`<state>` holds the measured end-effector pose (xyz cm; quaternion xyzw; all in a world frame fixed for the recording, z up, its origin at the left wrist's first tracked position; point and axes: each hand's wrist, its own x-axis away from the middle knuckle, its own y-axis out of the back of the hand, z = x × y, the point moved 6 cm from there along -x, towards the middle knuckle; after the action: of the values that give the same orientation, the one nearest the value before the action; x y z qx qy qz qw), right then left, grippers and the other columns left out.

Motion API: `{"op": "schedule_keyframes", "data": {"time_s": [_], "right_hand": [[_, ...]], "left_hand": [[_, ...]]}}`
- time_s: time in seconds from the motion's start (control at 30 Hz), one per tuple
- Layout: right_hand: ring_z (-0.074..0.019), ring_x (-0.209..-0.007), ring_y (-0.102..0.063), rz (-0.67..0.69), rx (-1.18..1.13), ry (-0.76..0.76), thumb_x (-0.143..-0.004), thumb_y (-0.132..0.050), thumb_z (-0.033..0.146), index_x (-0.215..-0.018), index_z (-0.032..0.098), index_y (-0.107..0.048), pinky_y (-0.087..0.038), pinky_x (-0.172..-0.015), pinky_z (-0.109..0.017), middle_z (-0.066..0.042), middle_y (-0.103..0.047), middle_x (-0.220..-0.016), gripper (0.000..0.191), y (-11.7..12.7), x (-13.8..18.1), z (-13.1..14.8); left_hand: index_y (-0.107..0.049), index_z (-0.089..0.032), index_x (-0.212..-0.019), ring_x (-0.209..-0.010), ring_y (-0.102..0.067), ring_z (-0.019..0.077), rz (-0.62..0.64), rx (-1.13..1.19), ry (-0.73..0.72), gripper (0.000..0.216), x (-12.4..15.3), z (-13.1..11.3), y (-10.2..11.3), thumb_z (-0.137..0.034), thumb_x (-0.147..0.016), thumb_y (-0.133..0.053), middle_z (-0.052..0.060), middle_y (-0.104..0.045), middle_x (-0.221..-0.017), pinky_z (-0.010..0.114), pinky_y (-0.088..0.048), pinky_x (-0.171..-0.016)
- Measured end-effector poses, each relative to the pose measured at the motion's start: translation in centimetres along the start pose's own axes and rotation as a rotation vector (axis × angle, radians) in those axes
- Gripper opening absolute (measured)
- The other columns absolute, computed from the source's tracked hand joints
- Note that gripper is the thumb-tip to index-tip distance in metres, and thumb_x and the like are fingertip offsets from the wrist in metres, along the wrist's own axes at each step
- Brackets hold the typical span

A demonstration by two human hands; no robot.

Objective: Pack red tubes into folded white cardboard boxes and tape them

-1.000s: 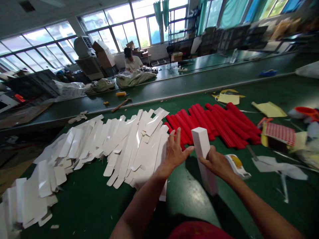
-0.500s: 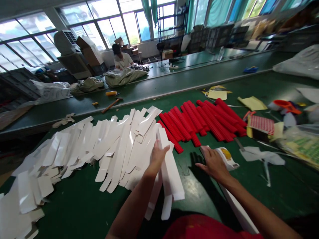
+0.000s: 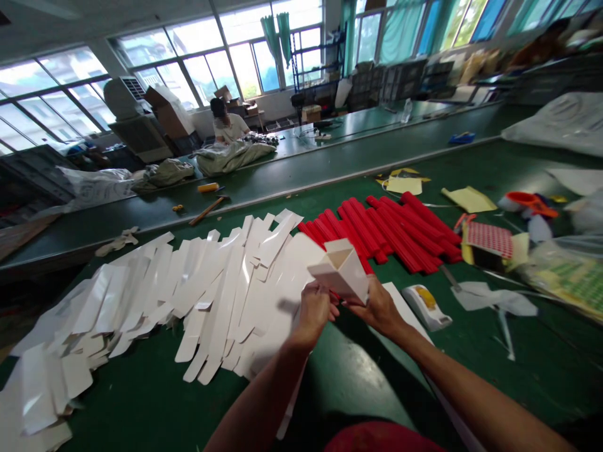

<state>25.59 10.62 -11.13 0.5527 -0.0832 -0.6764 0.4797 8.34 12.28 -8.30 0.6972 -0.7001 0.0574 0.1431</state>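
Note:
Both of my hands hold a white cardboard box (image 3: 346, 273), raised above the green table with its flaps standing open at the far end. My right hand (image 3: 379, 307) is closed around its right side. My left hand (image 3: 315, 311) has its fingers curled at the box's lower left edge, the fingertips partly hidden. Flat white box blanks (image 3: 235, 282) lie overlapping to the left. Behind the box, red ribbed sticks (image 3: 400, 229) lie in a row, some covered by it. Another long white box (image 3: 407, 314) lies under my right forearm.
A white tape dispenser (image 3: 427, 306) with a yellow core sits right of my right hand. Farther right lie yellow paper (image 3: 470, 199), orange-handled scissors (image 3: 532, 202) and plastic bags. A hammer (image 3: 207, 210) rests on the far bench, where a person (image 3: 228, 125) sits.
The white box has been lifted and tipped, turning an open end up and away. My right hand has moved left from the other long box beside the tape dispenser to grip it.

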Motion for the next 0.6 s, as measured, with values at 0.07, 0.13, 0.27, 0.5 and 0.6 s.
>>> {"op": "schedule_keyframes", "data": {"time_s": [0.07, 0.13, 0.27, 0.5, 0.6], "right_hand": [[-0.0233, -0.072, -0.060, -0.128, 0.084, -0.060, -0.086, -0.062, 0.051, -0.105, 0.016, -0.047, -0.051, -0.059, -0.033, -0.008, -0.057, -0.083, 0.043, 0.0, 0.8, 0.4], [-0.0234, -0.075, -0.059, -0.220, 0.122, -0.036, -0.087, -0.062, 0.046, -0.104, 0.017, -0.047, -0.051, -0.061, -0.033, -0.009, -0.057, -0.085, 0.037, -0.4, 1.3, 1.6], [-0.0260, -0.086, -0.057, -0.271, 0.132, 0.084, -0.089, -0.060, 0.034, -0.109, 0.015, -0.046, -0.052, -0.070, -0.038, -0.015, -0.058, -0.095, 0.031, -2.0, 1.5, 4.2], [-0.0286, -0.109, -0.056, 0.042, -0.094, 0.176, -0.094, -0.048, 0.045, -0.125, 0.012, -0.045, -0.051, -0.087, -0.043, -0.019, -0.058, -0.115, 0.045, -4.8, 1.4, 3.7], [-0.0306, -0.112, -0.056, 0.099, 0.099, -0.230, -0.096, -0.040, 0.048, -0.119, 0.009, -0.049, -0.048, -0.092, -0.045, -0.023, -0.057, -0.117, 0.046, -5.7, -0.3, -2.2]], "left_hand": [[-0.062, -0.011, -0.111, -0.077, -0.069, 0.0185, -0.062, 0.148, -0.181, 0.057, 0.6, -1.5, 0.6, -0.058, -0.095, -0.035, 0.010, -0.069, -0.087, 0.030, -0.056, -0.070], [-0.052, -0.014, -0.125, -0.097, -0.068, 0.0203, -0.121, 0.276, -0.390, 0.059, 1.3, -3.3, 0.7, -0.061, -0.091, -0.045, 0.013, -0.068, -0.108, 0.032, -0.054, -0.086], [-0.049, -0.014, -0.122, -0.101, -0.066, 0.0230, -0.274, 0.266, -0.450, 0.070, 1.2, -6.0, 0.7, -0.046, -0.068, -0.081, 0.013, -0.066, -0.111, 0.034, -0.054, -0.089], [-0.053, -0.016, -0.114, -0.089, -0.067, 0.0209, -0.449, 0.187, -0.438, 0.057, -0.4, -7.7, 3.8, -0.036, -0.068, -0.080, 0.010, -0.067, -0.105, 0.033, -0.056, -0.079], [-0.051, -0.018, -0.113, -0.083, -0.067, 0.0196, -0.376, 0.119, -0.432, 0.061, -0.5, -6.6, 4.0, -0.037, -0.064, -0.081, 0.008, -0.067, -0.100, 0.031, -0.057, -0.074]]}}
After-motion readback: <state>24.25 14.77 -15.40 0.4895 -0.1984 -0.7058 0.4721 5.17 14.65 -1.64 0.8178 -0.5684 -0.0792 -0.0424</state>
